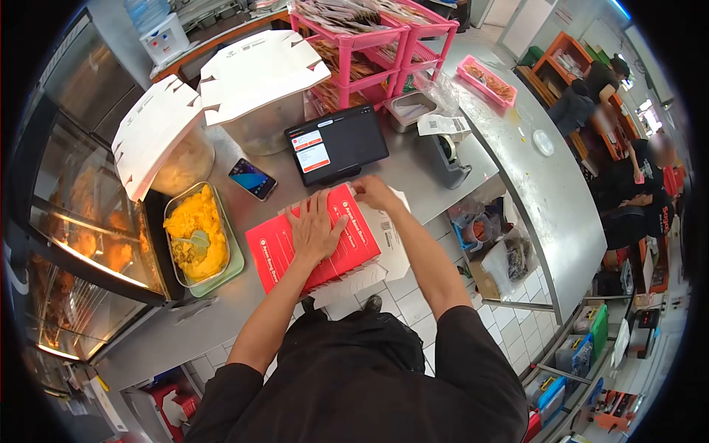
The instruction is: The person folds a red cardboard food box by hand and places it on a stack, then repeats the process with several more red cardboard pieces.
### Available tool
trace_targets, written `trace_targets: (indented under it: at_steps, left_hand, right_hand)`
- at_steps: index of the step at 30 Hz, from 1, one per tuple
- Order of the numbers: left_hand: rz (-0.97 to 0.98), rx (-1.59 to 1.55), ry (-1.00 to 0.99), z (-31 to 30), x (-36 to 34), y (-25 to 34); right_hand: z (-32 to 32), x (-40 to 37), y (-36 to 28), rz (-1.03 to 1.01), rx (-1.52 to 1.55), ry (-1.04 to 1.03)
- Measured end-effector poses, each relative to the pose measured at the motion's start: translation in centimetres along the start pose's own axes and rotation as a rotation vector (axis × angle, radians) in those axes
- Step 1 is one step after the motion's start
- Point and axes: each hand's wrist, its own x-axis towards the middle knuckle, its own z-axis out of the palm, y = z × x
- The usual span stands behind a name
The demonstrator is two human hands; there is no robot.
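Note:
A stack of flat red cardboard food boxes [269,255] with white undersides lies at the counter's front edge. My left hand [316,230] rests flat on its printed top, fingers spread. At the stack's far right corner, my right hand [375,192] has its fingers bent around the edge of a red box; its fingertips are partly hidden. White cardboard [396,247] sticks out below my right forearm. Just beyond the stack stands a tablet [343,148] with a lit screen. A phone [252,179] lies to the left of the tablet.
On the left are yellow food [196,221] in a metal tray and a heated glass display case [96,214]. Tubs under white cardboard sheets [262,70] and pink racks [373,37] stand behind. A tape dispenser [449,166] sits right. Several people [642,181] are at far right.

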Motion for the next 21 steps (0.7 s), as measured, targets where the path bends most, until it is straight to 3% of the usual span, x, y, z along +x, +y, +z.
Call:
trace_targets:
  at_steps: [3,6,11,13,17,21]
  left_hand:
    - [0.001,0.007,-0.009,0.3,0.0,-0.2]
    - [0.036,0.039,-0.005,0.1,-0.1,-0.1]
    - [0.036,0.038,-0.011,0.2,-0.1,-0.1]
    - [0.051,0.038,0.005,-0.1,0.0,-0.6]
    - [0.053,0.054,0.006,-0.1,-0.4,0.0]
    - [0.007,0.062,-0.04,-0.4,-0.1,0.1]
  right_hand:
    - [-0.3,-0.5,-0.9,0.028,0.217,-0.038]
    - [3.1,0.6,-2.4,-0.016,0.132,0.082]
    - [3.1,-0.5,-3.5,-0.019,0.112,0.116]
    - [3.3,-1.0,-4.4,-0.162,0.292,0.339]
    - [2.9,-0.9,-4.5,-0.111,0.325,0.293]
    - [2.4,-0.3,-5.5,-0.1,0.089,0.241]
